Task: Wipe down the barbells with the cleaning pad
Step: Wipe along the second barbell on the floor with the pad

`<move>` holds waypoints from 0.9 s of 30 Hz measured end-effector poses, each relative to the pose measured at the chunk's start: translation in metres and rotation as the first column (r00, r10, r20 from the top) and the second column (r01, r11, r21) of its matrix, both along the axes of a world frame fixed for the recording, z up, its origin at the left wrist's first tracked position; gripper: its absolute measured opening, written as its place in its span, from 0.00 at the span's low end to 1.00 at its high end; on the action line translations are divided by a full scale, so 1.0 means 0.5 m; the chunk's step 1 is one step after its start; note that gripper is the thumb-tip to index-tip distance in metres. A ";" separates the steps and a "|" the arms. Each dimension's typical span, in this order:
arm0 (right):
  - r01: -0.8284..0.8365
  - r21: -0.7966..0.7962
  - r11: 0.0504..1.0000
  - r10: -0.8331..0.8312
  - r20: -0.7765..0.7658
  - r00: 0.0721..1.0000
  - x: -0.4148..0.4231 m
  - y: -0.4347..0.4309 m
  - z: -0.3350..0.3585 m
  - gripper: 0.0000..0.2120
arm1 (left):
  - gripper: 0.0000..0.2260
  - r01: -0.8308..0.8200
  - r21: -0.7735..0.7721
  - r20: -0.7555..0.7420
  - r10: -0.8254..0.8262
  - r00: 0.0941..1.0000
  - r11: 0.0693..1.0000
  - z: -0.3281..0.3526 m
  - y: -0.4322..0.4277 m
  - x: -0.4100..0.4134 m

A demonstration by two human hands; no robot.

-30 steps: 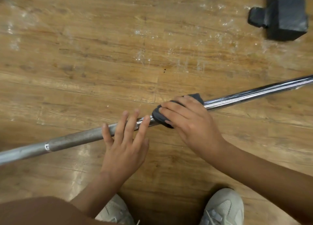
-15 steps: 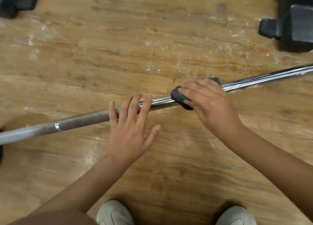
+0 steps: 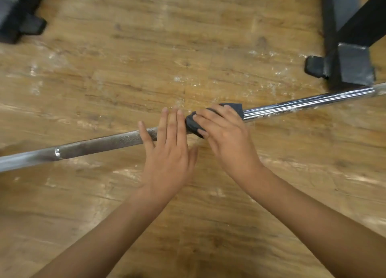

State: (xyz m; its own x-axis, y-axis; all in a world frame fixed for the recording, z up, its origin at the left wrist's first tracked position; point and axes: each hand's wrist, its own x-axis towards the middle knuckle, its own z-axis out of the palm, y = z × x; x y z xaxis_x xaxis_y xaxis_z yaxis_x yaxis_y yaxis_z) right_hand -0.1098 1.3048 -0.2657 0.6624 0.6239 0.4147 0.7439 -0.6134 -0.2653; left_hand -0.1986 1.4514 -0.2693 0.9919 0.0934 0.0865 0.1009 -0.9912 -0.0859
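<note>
A long steel barbell (image 3: 100,146) lies on the wooden floor, running from lower left to upper right. Its left part is dull and knurled, its right part shiny chrome. My right hand (image 3: 227,137) grips a dark grey cleaning pad (image 3: 193,124) wrapped over the bar near its middle. My left hand (image 3: 167,152) rests flat on the bar just left of the pad, fingers straight. The stretch of bar under both hands is hidden.
A black metal rack foot (image 3: 351,68) stands at the upper right, close behind the bar's chrome end. Another black base (image 3: 18,20) sits in the upper left corner. White scuff marks spread over the floor beyond the bar.
The view has tilted up, so my shoes have left the frame. Both hands stay on the bar, and the gap between my left fingers and the pad has closed.
</note>
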 end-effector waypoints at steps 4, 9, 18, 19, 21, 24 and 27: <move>-0.070 0.028 0.997 0.071 -0.028 0.997 0.055 -0.002 0.006 0.13 | 0.36 0.020 -0.025 -0.014 -0.020 1.000 1.000 0.006 0.022 0.020; 0.049 0.037 0.998 -0.048 -0.027 0.998 0.082 -0.021 0.009 0.11 | 0.39 0.018 -0.055 -0.012 -0.019 1.000 0.998 0.008 0.036 0.050; 0.004 -0.010 1.000 -0.005 -0.094 0.996 0.152 -0.058 0.017 0.14 | 0.43 0.003 0.015 -0.061 -0.002 0.998 1.000 0.014 0.037 0.087; 0.053 0.000 0.999 -0.053 -0.095 0.994 0.159 -0.077 0.018 0.13 | 0.43 0.001 0.012 -0.062 0.000 0.998 1.000 0.015 0.037 0.088; 0.145 0.026 0.989 -0.142 -0.105 0.984 0.160 -0.096 0.023 0.11 | 0.45 -0.015 0.013 -0.070 0.016 0.997 1.000 0.016 0.034 0.090; 0.148 0.037 0.988 -0.143 -0.113 0.983 0.139 -0.066 0.021 0.10 | 0.46 -0.004 0.033 -0.082 0.006 0.997 0.999 0.014 0.016 0.094; -0.035 -0.015 0.999 0.034 -0.102 0.994 0.152 -0.081 0.021 0.13 | 0.45 0.068 0.024 -0.058 -0.067 0.996 0.997 0.012 -0.016 0.108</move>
